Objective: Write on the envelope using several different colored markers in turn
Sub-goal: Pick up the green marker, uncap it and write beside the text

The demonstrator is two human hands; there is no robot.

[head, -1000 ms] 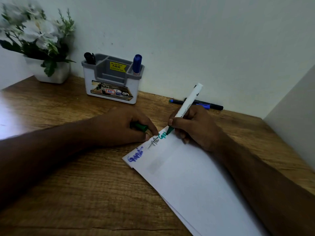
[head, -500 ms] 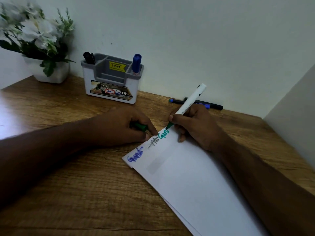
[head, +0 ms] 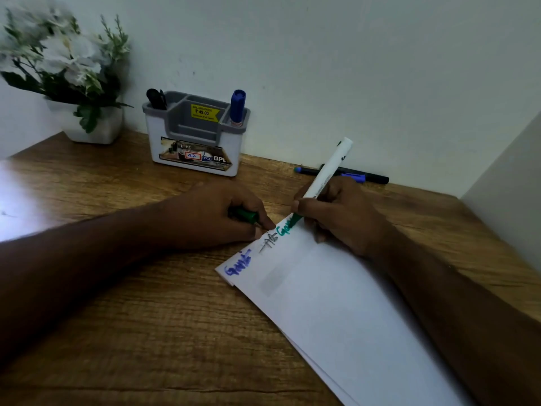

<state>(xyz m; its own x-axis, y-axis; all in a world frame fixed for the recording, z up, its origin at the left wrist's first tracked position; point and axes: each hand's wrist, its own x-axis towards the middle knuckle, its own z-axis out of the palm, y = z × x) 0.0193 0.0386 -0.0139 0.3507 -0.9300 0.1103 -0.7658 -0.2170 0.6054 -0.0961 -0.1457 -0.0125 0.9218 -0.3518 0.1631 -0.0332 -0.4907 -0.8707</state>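
Observation:
A white envelope point(head: 330, 306) lies slanted on the wooden desk, on top of other white sheets. Along its upper edge run a blue word, a black scribble and green lettering point(head: 284, 230). My right hand point(head: 339, 215) grips a white-barrelled green marker point(head: 325, 174), its tip touching the envelope at the end of the green letters. My left hand point(head: 210, 215) holds the green cap point(head: 245, 215) in its curled fingers, and its fingertips press on the envelope's top edge.
A grey-and-white pen holder point(head: 196, 136) against the wall holds a blue marker point(head: 237, 105) and a black one point(head: 156, 98). A black and a blue pen point(head: 369, 177) lie by the wall behind my right hand. A white flowerpot point(head: 87, 124) stands far left.
The green marker's tip has crept up and right along the envelope's edge, adding to the green lettering. My left hand has stayed in place with the cap.

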